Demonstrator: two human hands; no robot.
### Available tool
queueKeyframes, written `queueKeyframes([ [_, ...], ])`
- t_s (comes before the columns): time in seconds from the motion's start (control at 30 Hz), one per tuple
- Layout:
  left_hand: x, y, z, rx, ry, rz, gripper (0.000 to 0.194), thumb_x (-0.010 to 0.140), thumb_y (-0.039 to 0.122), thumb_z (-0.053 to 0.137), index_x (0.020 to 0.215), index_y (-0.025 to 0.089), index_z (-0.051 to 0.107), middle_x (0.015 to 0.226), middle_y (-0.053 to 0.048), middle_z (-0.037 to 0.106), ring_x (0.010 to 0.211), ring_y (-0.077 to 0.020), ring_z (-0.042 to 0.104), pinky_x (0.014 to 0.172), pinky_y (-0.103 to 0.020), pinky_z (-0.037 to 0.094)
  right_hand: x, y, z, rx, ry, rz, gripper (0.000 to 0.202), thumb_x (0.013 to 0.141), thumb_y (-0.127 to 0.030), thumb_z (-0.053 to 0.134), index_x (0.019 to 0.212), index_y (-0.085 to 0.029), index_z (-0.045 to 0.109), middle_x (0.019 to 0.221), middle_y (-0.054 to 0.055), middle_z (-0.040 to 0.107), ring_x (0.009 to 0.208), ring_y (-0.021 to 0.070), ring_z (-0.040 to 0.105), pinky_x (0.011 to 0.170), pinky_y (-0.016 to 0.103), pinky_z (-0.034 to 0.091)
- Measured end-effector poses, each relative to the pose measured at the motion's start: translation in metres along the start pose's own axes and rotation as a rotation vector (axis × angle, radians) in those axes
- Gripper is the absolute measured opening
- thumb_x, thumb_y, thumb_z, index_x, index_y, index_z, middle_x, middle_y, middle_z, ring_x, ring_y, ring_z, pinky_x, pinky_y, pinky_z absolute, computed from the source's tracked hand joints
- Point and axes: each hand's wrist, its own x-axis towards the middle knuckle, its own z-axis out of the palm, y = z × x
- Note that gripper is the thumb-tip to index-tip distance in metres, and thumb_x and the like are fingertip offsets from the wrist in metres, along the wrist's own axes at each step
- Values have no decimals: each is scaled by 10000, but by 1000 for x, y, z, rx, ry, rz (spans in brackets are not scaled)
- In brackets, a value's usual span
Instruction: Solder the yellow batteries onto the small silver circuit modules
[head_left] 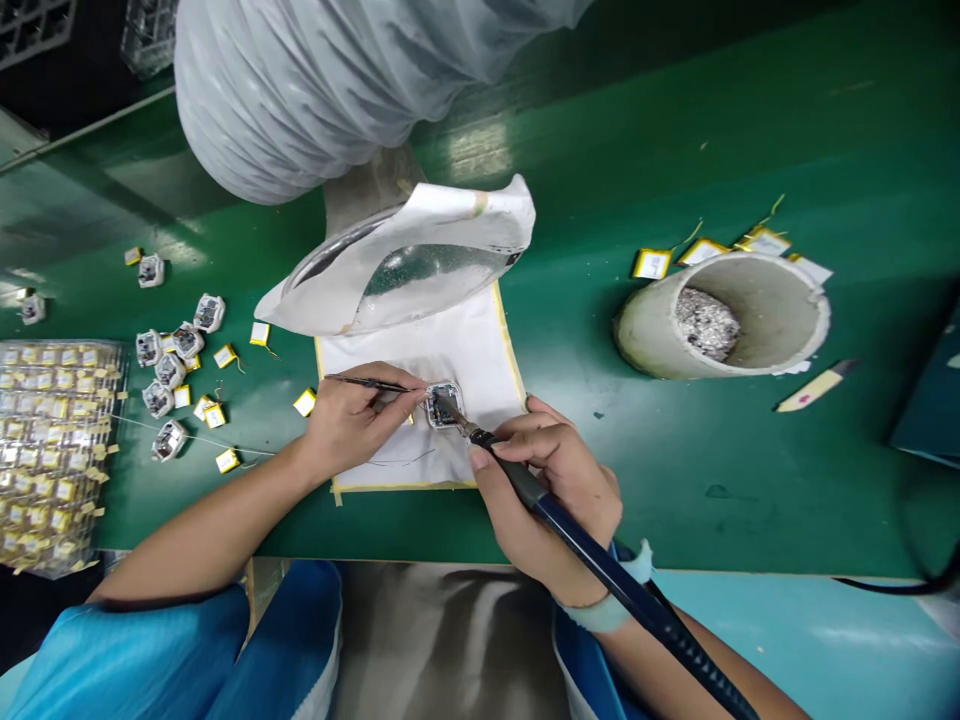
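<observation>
A small white-framed circuit unit (444,406) lies on the white sheet (487,345) in the middle. My left hand (360,415) is closed on thin dark tweezers (367,382), whose end is at the unit's left edge. From the right, my right hand (551,490) grips a dark blue soldering iron (577,535), and its metal tip rests on or just over the unit. The exact contact at the tip is too small to tell. Yellow tape edges the sheet.
A clear shield (427,285) and a grey duct (322,90) stand beyond the sheet. White units (169,440) and yellow batteries (227,460) lie left, beside a filled tray (52,450). Right are a cup (652,335) holding metallic wool, more batteries (651,264) and a cutter-like tool (814,388).
</observation>
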Motion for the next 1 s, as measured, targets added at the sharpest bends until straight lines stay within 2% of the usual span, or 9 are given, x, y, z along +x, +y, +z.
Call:
queueKeyframes([
  [0.27, 2, 0, -1, 11, -2, 18, 204, 1005, 250, 853, 812, 191, 822, 912, -35, 883, 664, -116, 802, 512, -186, 558, 1, 0, 0, -5, -2, 7, 244, 924, -171, 825, 942, -285, 610, 806, -55, 717, 719, 194, 752, 1129, 602, 634],
  [0.4, 0, -2, -1, -5, -15, -22, 172, 1014, 284, 846, 867, 196, 839, 923, -44, 882, 667, -123, 802, 503, -196, 562, 1, -1, -3, 3, 13, 17, 240, 924, -161, 819, 946, -287, 616, 794, -56, 715, 755, 207, 785, 1136, 599, 649],
  [0.47, -2, -4, -1, -82, -9, -38, 121, 1018, 291, 844, 945, 194, 843, 959, -67, 884, 742, -149, 830, 570, -220, 624, 2, -2, -4, -4, 16, 10, 234, 928, -166, 818, 947, -285, 617, 800, -52, 720, 765, 209, 791, 1130, 592, 656],
  [0.57, -4, -8, -3, -251, -12, -10, 118, 1014, 311, 855, 1045, 201, 824, 982, -96, 880, 878, -204, 864, 751, -308, 724, 2, -2, -5, -8, 17, 0, 229, 938, -169, 815, 955, -285, 618, 801, -46, 725, 753, 209, 787, 1131, 593, 660],
  [0.67, -2, -11, -5, -329, -33, 66, 100, 998, 269, 869, 1065, 222, 810, 958, -90, 876, 920, -224, 869, 823, -360, 742, 2, -1, -4, -7, 21, -2, 228, 939, -168, 815, 956, -284, 620, 797, -50, 724, 747, 204, 784, 1132, 587, 662],
  [0.77, -1, -11, -6, -326, -50, 108, 119, 982, 194, 871, 1079, 230, 812, 962, -84, 874, 925, -225, 871, 806, -357, 739, 2, -1, -4, -2, 32, 2, 223, 937, -174, 819, 948, -283, 624, 804, -50, 726, 756, 207, 790, 1124, 576, 668],
  [0.87, -2, -11, -4, -309, -45, 91, 86, 987, 212, 872, 1049, 232, 815, 952, -75, 874, 915, -224, 874, 801, -358, 746, 2, -1, -4, -3, 28, 5, 230, 935, -170, 821, 948, -285, 623, 802, -48, 725, 758, 215, 793, 1121, 577, 671],
  [0.93, -3, -12, -2, -279, -16, 63, 59, 993, 231, 870, 984, 223, 812, 950, -72, 877, 897, -218, 875, 760, -335, 742, 2, -1, -3, -9, 21, 0, 235, 932, -168, 822, 955, -286, 620, 801, -48, 725, 755, 216, 790, 1123, 583, 669],
  [1.0, -4, -11, 0, -208, 29, 32, 132, 990, 234, 871, 884, 206, 798, 950, -68, 880, 841, -197, 868, 671, -282, 709, 2, -1, -3, -11, 26, -8, 233, 934, -172, 818, 958, -285, 616, 796, -52, 718, 751, 213, 785, 1119, 586, 668],
])
